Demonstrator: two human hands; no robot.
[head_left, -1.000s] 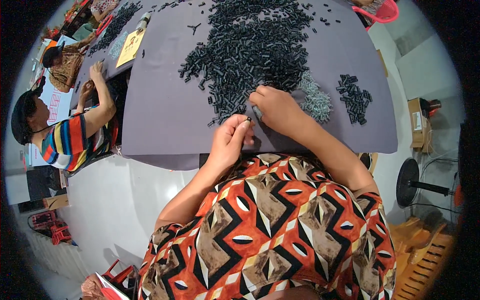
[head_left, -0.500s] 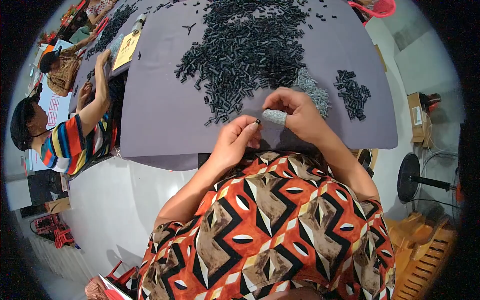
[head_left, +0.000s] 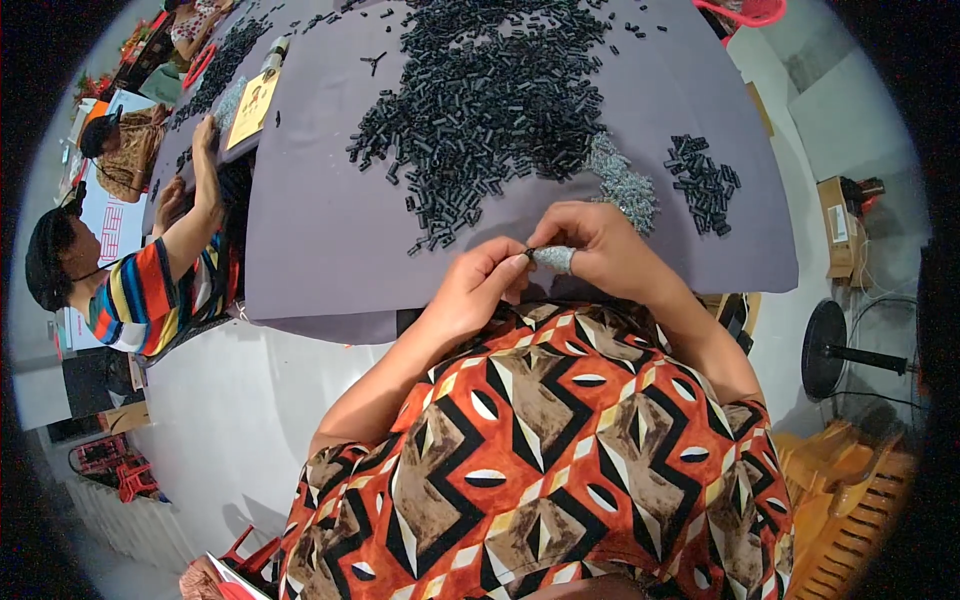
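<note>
My left hand (head_left: 478, 287) pinches a small black plastic piece (head_left: 529, 253) between thumb and forefinger, just above the table's near edge. Against its tip come the fingers of my right hand (head_left: 600, 245), closed in a pinch; whatever they hold is too small to make out. A silvery grey cover (head_left: 553, 260) wraps my right thumb. Beyond my hands spreads a large heap of short black tube-like pieces (head_left: 490, 120). Small shiny silver parts (head_left: 622, 185) lie piled right behind my right hand, and a smaller group of black pieces (head_left: 703, 185) is farther right.
A grey-purple cloth covers the table (head_left: 320, 220). At the left, a person in a striped shirt (head_left: 140, 300) works beside a yellow booklet (head_left: 255, 108). A pink basket (head_left: 745, 10) is at the far right, a black round-based stand (head_left: 825, 350) on the floor.
My right hand has come down and left, so its fingertips now meet the black piece in my left hand. The person at the left has shifted an arm slightly.
</note>
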